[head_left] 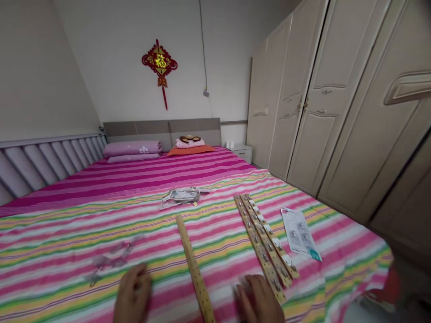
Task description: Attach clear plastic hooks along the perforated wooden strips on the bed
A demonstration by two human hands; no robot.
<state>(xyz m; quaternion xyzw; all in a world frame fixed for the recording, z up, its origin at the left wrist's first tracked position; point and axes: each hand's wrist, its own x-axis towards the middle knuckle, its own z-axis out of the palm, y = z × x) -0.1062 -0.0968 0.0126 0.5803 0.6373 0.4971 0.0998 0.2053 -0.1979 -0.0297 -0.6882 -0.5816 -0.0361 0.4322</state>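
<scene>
My left hand is low in the view with its fingers curled in. Whether anything sits inside them is hidden. Just beyond it lie several small clear plastic pieces with metal bits, too blurred to name. Between my hands a bare yellowish wooden strip with rows of small holes lies lengthwise on the striped sheet. My right hand is slightly blurred, its fingers apart and nothing visible in them. It is close to the near end of two similar wooden strips with metal pieces fixed along them.
A clear packet with metal parts lies farther up the bed. To the right is a white blister card holding small metal parts. Folded bedding rests near the headboard. A wardrobe stands along the right side.
</scene>
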